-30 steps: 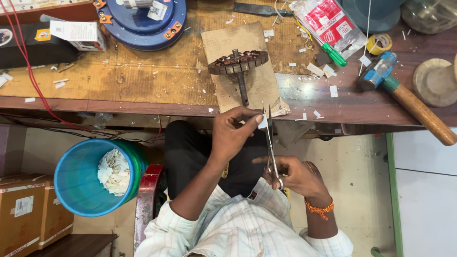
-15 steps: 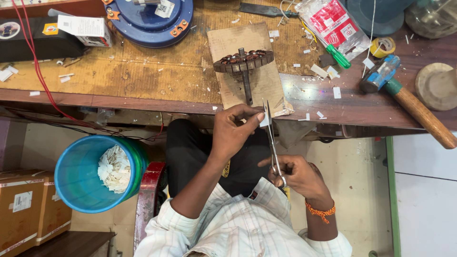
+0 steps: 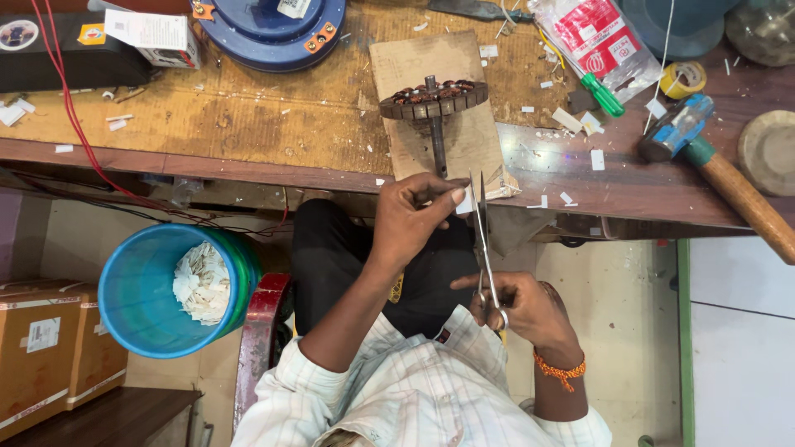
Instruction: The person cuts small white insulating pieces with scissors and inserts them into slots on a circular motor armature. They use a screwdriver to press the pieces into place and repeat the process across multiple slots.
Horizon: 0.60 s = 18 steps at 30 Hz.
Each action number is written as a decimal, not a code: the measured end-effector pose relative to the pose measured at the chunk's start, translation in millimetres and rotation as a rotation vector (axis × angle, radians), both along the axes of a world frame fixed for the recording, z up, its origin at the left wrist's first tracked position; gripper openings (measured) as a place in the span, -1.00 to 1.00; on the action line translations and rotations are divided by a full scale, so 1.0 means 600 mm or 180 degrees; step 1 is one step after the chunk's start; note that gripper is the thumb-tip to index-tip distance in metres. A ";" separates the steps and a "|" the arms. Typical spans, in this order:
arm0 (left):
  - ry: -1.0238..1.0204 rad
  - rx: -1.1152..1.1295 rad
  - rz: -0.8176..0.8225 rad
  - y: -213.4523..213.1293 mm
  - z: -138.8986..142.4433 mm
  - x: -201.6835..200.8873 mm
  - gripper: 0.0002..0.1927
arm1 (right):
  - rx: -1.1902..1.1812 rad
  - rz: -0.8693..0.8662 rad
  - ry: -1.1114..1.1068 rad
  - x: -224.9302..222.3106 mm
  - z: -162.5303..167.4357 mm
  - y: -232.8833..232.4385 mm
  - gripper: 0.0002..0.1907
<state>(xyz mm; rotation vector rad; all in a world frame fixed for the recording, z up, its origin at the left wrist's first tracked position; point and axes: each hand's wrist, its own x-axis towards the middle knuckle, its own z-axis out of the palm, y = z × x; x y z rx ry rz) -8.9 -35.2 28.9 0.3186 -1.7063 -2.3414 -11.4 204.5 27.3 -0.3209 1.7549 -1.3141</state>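
Below the worktop edge: both hands meet over the lap, at 6 o'clock from the stator.
Left hand [image 3: 411, 217]: grip pinched together on a small white paper slip [image 3: 465, 202], thumb and fingers closed on its left side.
Right hand [image 3: 520, 308]: grip clamped through the loops of the scissors [image 3: 483, 240], index finger stretched out to 9 o'clock.
Scissors: blades point to 12 o'clock, nearly upright, tips touching the slip's right edge (whether the blades are parted I cannot tell).
Slip: held in the air just under the worktop [image 3: 248, 124] rim, between the two hands.
Stator [image 3: 433, 99]: a round wound core on a shaft, lying on a cardboard sheet [image 3: 464, 141] at 12 o'clock from the hands.
Hammer [image 3: 720, 170]: blue head, wooden handle, at 2 o'clock on the worktop.
Screwdriver [image 3: 598, 89]: green handle, near a plastic bag [image 3: 592, 37] at 1 o'clock.
Tape roll [image 3: 683, 79]: yellow, just beside the hammer head.
Bucket [image 3: 145, 290]: blue, on the floor at 9 o'clock, holding white paper scraps [image 3: 203, 281].
Wristband [image 3: 559, 370]: orange, on the right wrist.
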 end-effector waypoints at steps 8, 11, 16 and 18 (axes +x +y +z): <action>0.0096 0.0045 0.0037 0.007 0.008 0.010 -0.81 | -0.0037 0.0033 -0.0119 0.000 0.013 -0.007 -0.49; 0.0086 -0.0036 0.0101 0.010 0.015 0.010 -0.82 | -0.0044 0.0031 -0.0184 0.000 0.021 -0.012 -0.50; 0.0012 -0.0184 0.0166 0.014 0.027 0.014 -0.82 | -0.0092 0.0005 -0.0123 0.000 0.025 -0.014 -0.51; 0.0032 -0.0204 0.0194 0.015 0.034 0.017 -0.82 | 0.0036 -0.0001 -0.0111 -0.001 0.026 -0.014 -0.52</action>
